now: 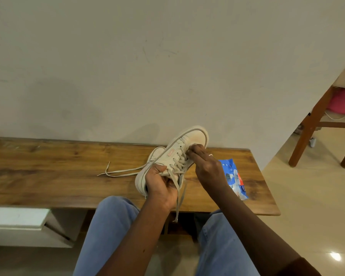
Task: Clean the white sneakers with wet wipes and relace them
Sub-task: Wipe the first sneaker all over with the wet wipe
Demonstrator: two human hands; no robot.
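A white sneaker (189, 142) is tilted toe-up above the wooden bench (68, 176). My left hand (160, 186) grips its heel collar, fingers curled into the opening. My right hand (205, 166) pinches something pale against the sneaker near the front eyelets, either the grey lace (177, 164) or a wipe; I cannot tell which. Loose lace ends hang down past my left wrist. A second sneaker (156, 152) lies behind the first, mostly hidden, its lace (118, 172) trailing left on the bench. A blue wet wipes pack (235, 178) lies to the right, partly behind my right forearm.
The bench stands against a pale wall. My knees in blue jeans (112, 226) are under its front edge. A wooden chair (317, 124) with a pink cushion stands on the tiled floor at the right. A white block (16, 216) sits low at the left.
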